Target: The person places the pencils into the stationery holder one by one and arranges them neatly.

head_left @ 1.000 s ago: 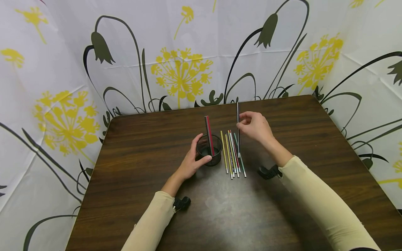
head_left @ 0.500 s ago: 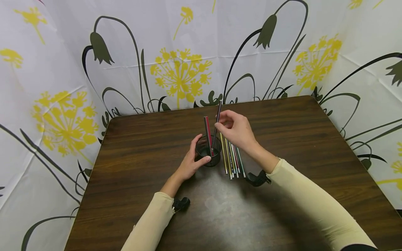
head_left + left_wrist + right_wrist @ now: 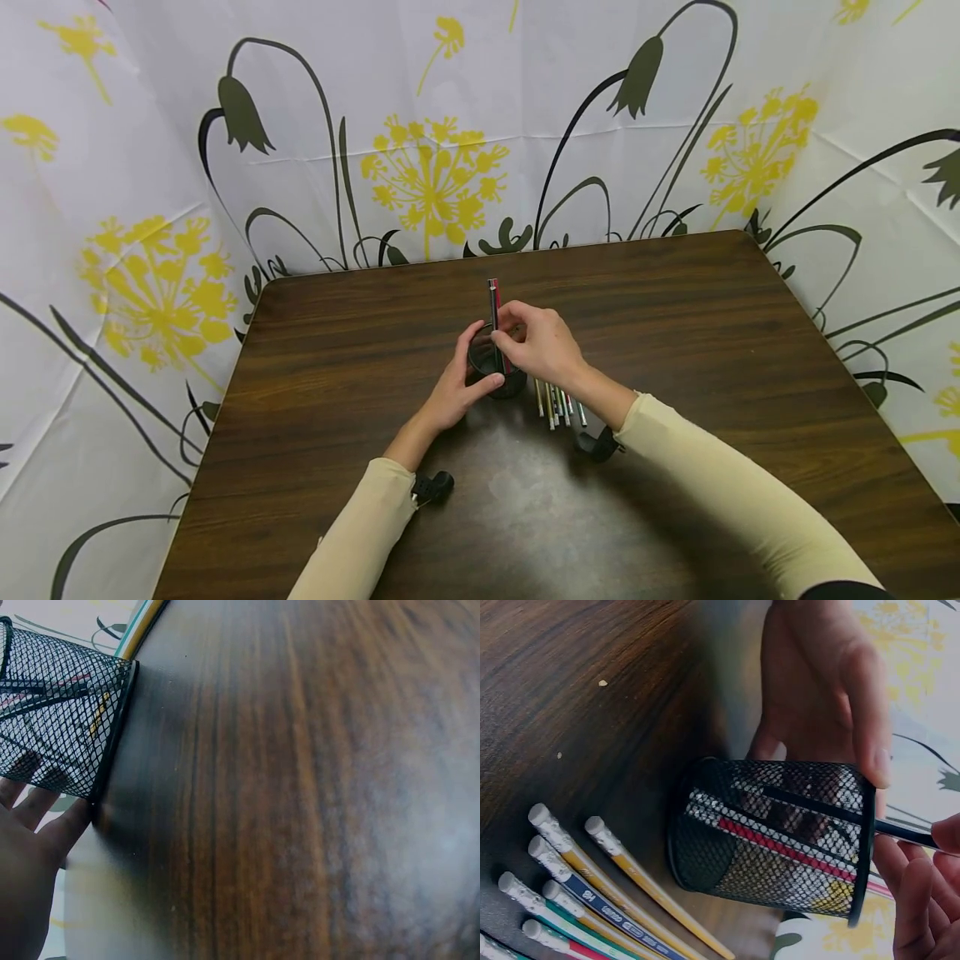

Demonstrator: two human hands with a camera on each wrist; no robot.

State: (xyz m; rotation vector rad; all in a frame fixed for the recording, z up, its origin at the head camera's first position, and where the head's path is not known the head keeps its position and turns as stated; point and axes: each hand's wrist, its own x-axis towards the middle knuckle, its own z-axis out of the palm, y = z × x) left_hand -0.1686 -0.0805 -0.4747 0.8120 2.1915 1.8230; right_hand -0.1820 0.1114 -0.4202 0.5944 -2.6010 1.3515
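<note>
My left hand (image 3: 453, 393) holds a black mesh pencil cup (image 3: 727, 832) upright on the table, thumb and fingers curled round its side. Between the thumb and fingers of my right hand (image 3: 546, 343) is a dark pencil (image 3: 904, 834), pinched above the rim; its lower end is inside the cup. A red pencil (image 3: 780, 851) stands in the cup too, seen through the mesh in the right wrist view. Just right of the cup lie several pencils with white erasers, among them a yellow pencil (image 3: 654, 882) and a dark blue pencil (image 3: 604, 900). My right hand partly hides them in the head view.
The dark wood table (image 3: 337, 358) ends at a white curtain (image 3: 300, 192) with printed yellow and grey flowers. A black wrist camera (image 3: 433, 487) sits on the left sleeve, another device (image 3: 596, 446) on the right.
My right hand has carried the dark pencil leftward from beside the loose pencils and lowered it into the cup. My left hand has stayed on the cup.
</note>
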